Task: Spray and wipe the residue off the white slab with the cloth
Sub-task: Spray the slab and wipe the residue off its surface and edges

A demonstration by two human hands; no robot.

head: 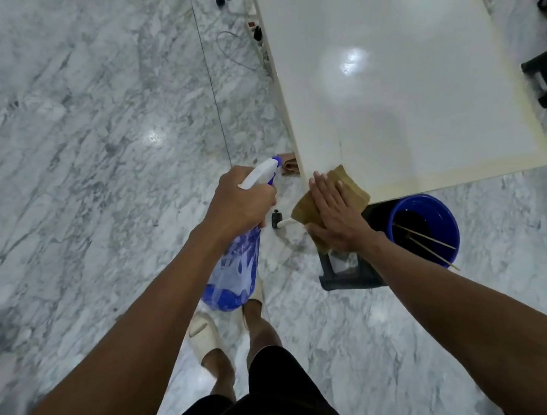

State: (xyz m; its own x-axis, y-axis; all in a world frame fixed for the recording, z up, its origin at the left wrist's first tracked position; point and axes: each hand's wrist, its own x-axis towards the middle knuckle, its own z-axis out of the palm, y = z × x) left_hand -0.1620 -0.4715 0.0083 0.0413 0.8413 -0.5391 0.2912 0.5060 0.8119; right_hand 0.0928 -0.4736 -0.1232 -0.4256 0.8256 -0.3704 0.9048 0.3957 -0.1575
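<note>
Slab (396, 64) corner under cloth (352, 184), right hand (335, 213) flat.

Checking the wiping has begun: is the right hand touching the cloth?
Touching. The head view shows the right hand lying flat on the cloth at the white slab's corner.

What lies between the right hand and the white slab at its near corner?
In the head view, the brown cloth lies between them: the right hand presses flat on it at the corner of the white slab.
</note>
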